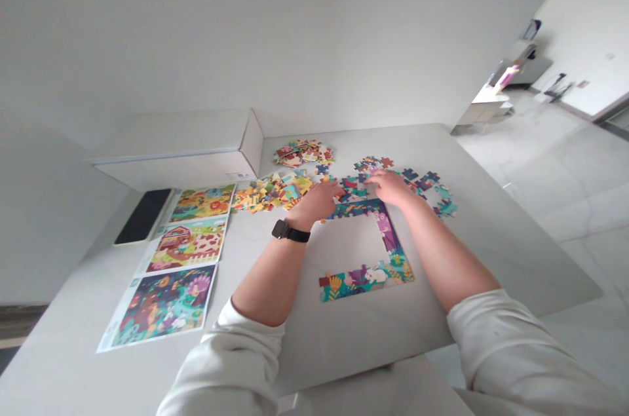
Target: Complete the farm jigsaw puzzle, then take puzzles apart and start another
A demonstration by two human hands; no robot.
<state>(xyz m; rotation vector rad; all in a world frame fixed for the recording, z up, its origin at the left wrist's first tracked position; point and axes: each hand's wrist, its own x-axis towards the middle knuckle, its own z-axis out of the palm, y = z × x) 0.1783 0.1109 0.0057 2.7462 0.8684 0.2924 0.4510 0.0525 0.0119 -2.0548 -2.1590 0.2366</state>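
My left hand (322, 198) rests over loose jigsaw pieces just above the top edge of a partly joined puzzle border (390, 232), its fingers reaching forward and apart. A dark smartwatch (289, 231) is on that wrist. My right hand (390, 187) lies to the right, fingers stretched onto a group of dark blue and teal puzzle pieces (352, 188) between the hands. No piece is visibly gripped by either hand, though the fingertips partly hide what lies under them. The border shows purple, teal and a white rabbit; its left side is open.
Yellow pieces (270, 192) lie left of my left hand, with a reddish pile (303, 152) behind. More dark pieces (437, 193) spread at right. Reference picture sheet (171, 298), black phone (143, 216) and white box (196, 154) occupy the left. A wall backs the table.
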